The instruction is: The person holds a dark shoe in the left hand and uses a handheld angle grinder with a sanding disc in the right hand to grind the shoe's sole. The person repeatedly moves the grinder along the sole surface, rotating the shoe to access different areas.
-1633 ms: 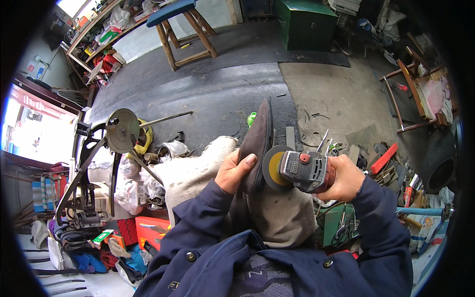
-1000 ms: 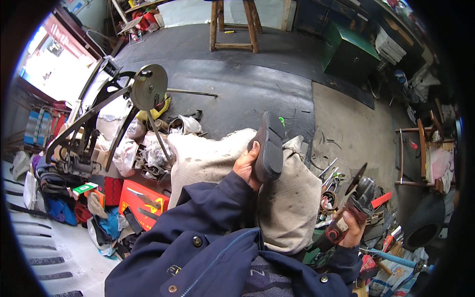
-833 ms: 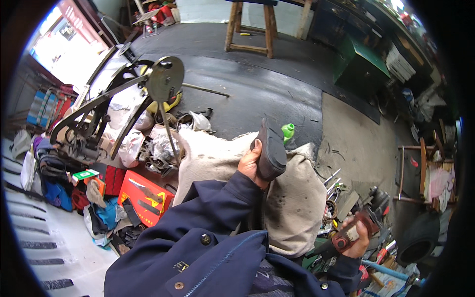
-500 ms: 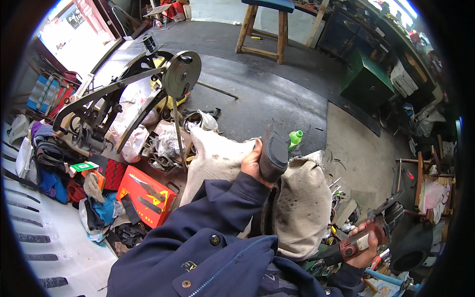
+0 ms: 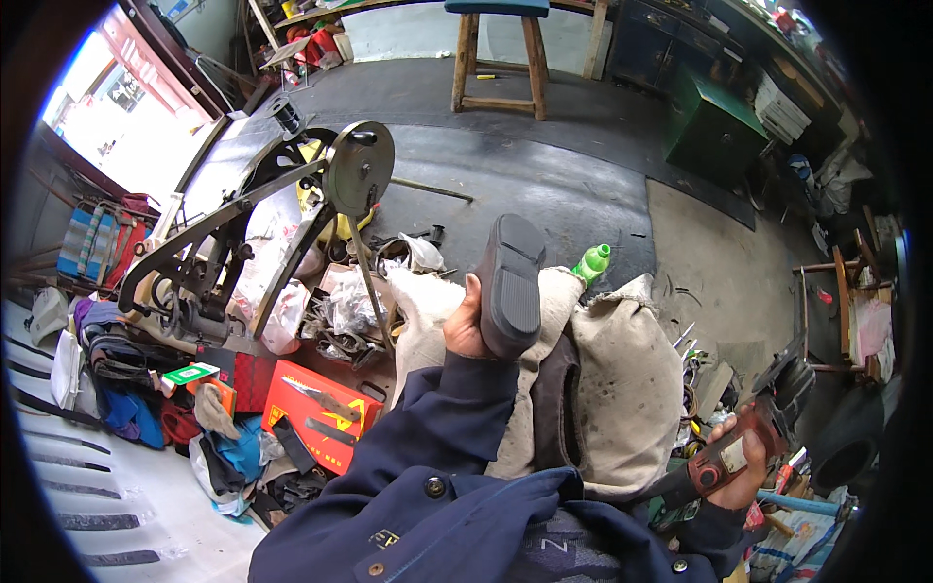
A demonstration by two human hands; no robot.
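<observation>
My left hand (image 5: 466, 328) is closed round a dark shoe (image 5: 513, 291), held up in front of my lap with its ridged sole turned into view. Low at the right, the fingers of my right hand (image 5: 742, 478) wrap the red and black body of an angle grinder (image 5: 717, 462). The grinder's head points away to the upper right, well apart from the shoe; its disc is hard to make out. A stained beige cloth (image 5: 630, 403) covers my knees, below and beside the shoe.
An iron hand-wheel sewing machine (image 5: 358, 167) stands at the left, beside plastic bags and scraps. A red shoebox (image 5: 316, 413) lies near my left arm. Beyond my knees is a green bottle (image 5: 592, 262). A wooden stool (image 5: 499, 102) stands far off; tools crowd the right side.
The shoe has moved slightly left and turned, so more of its sole shows. My right hand still holds the grinder. The whole view has shifted a little.
</observation>
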